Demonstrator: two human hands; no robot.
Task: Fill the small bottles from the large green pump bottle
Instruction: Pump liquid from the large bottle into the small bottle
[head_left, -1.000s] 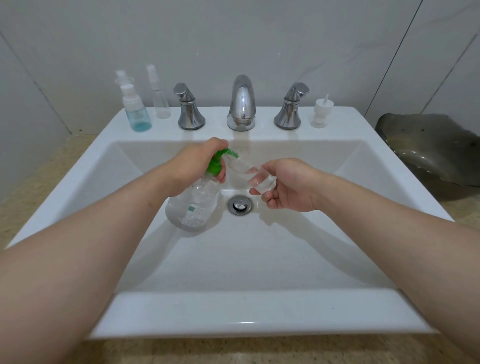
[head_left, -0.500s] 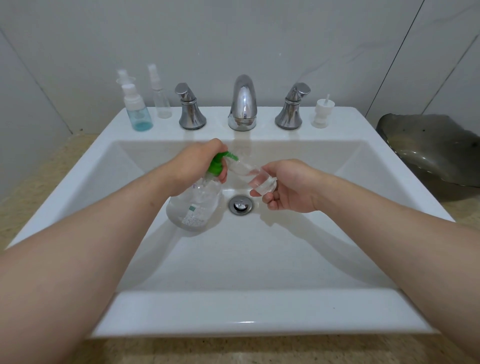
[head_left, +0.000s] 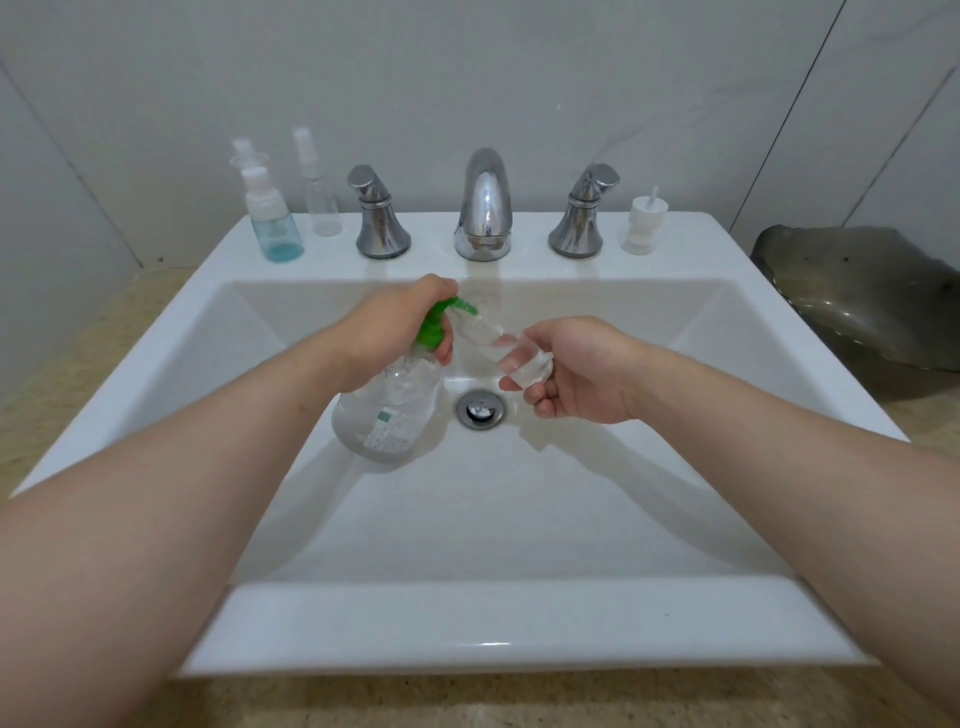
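On the back ledge of the sink (head_left: 467, 623), at the far left, stands a blue bottle (head_left: 275, 228) with a white top and blue liquid low inside. Just beside it on the right stands a thin, clear spray bottle (head_left: 319, 202). Next comes the left handle (head_left: 379, 223) of the tap, in chrome.

Your left hand (head_left: 395, 327) reaches over the basin and grips the pump bottle (head_left: 395, 410). Your fingers are curled round its neck and your hand covers most of the green pump (head_left: 436, 327). The pump bottle has a clear body and leans to the right. Its base is low over the basin floor, left of the drain (head_left: 480, 409); you cannot tell if it touches the floor. The green nozzle sticks out to the right, below the spout (head_left: 483, 208).

The small bottle (head_left: 511, 351) lies tilted between your two hands, above the drain. Its open end meets the green nozzle and its base is in your right hand (head_left: 582, 371). Your thumb and fingertips pinch this base and the other fingers are curled below it. How much liquid is inside, the view does not show.

Behind, on the ledge, stand the right handle (head_left: 582, 218) and then a loose white cap (head_left: 643, 223) with its short tube pointing up. At the far right, a dark dish (head_left: 872, 301) sits on the counter (head_left: 519, 701), well apart from your hands.
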